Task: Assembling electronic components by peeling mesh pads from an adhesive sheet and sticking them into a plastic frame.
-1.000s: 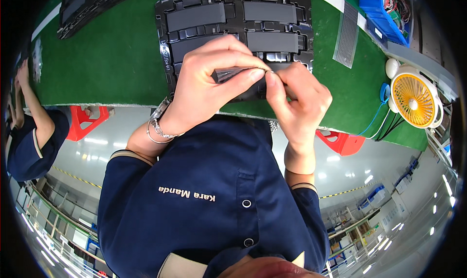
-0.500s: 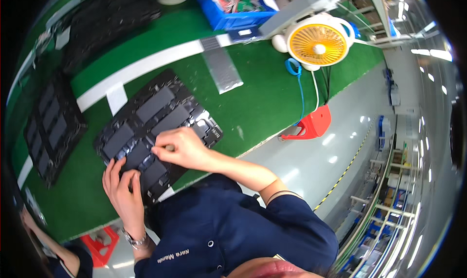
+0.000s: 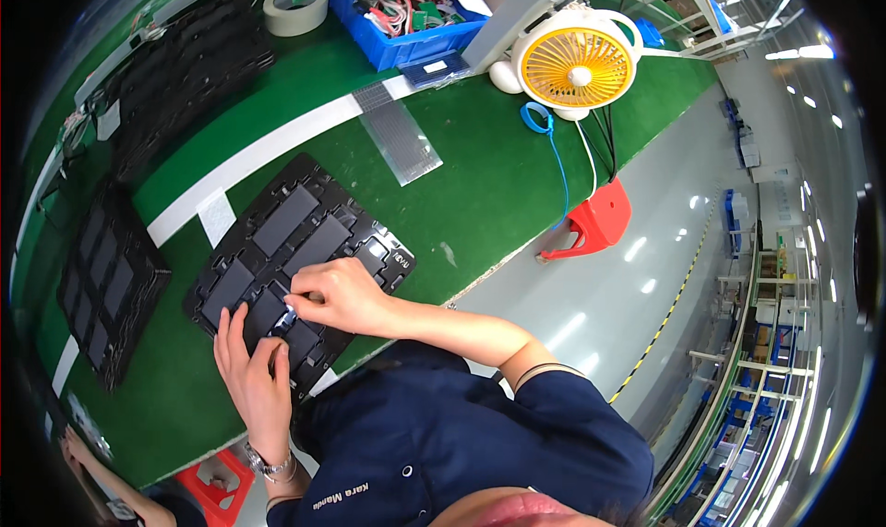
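Observation:
A black moulded tray (image 3: 365, 230) holding several dark rectangular panels lies on the green bench near its front edge. My left hand (image 3: 251, 377), with a watch on the wrist, rests flat on the tray's near end, fingers spread over a panel (image 3: 229, 289). My right hand (image 3: 343, 296) reaches across from the right, and its fingertips pinch a small light tab on the panel beside my left fingers. What the tab belongs to is too small to tell.
Another black tray (image 3: 109, 282) lies to the left, and a stack of trays (image 3: 185, 65) at the back. Behind stand a tape roll (image 3: 295, 8), a blue bin (image 3: 406, 29) of wired parts, a yellow fan (image 3: 572, 65) and a grey strip (image 3: 401, 139). Another person's arm (image 3: 92, 481) shows lower left.
The view has swung round, so the tray now sits tilted at the left. A second ago both hands pinched together over the tray; now my left hand lies flat and only my right pinches.

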Motion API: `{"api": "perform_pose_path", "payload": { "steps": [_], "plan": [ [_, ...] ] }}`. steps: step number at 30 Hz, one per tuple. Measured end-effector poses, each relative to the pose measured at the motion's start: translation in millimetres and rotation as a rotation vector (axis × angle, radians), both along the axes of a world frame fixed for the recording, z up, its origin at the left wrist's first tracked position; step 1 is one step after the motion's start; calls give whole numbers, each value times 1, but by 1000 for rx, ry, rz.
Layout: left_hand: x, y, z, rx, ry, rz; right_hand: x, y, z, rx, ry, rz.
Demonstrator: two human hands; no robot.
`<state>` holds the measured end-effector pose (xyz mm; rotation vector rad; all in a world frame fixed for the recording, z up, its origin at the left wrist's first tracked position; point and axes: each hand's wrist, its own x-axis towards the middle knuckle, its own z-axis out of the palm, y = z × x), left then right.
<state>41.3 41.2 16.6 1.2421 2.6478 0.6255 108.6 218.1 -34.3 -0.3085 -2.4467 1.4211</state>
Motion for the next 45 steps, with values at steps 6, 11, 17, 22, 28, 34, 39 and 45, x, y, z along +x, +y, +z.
{"api": "perform_pose_path", "payload": {
  "steps": [6, 11, 17, 22, 28, 34, 39, 45],
  "plan": [
    [-7, -2, -5, -16, 48, -32, 1, -1, 0, 35, 23, -15],
    [-7, -4, -7, 20, 54, 17, 0, -4, 1, -36, -26, -49],
    [-6, -11, -12, 34, 17, 62, -4, -5, 1, 51, -65, -51],
    [-5, -13, -12, 39, 37, 64, -4, -8, 3, 53, -78, -52],
    [-12, -12, -15, -1, 41, -34, -3, -8, 3, 53, -74, -47],
    [-21, -14, -20, 152, -37, -32, -7, -6, 2, -41, 26, 34],
    [-20, -20, -25, 224, -59, -19, -12, -14, 17, 24, 3, 115],
    [-17, -31, -35, 242, -101, -64, -24, -19, 7, 235, -49, 325]
  ]
}}
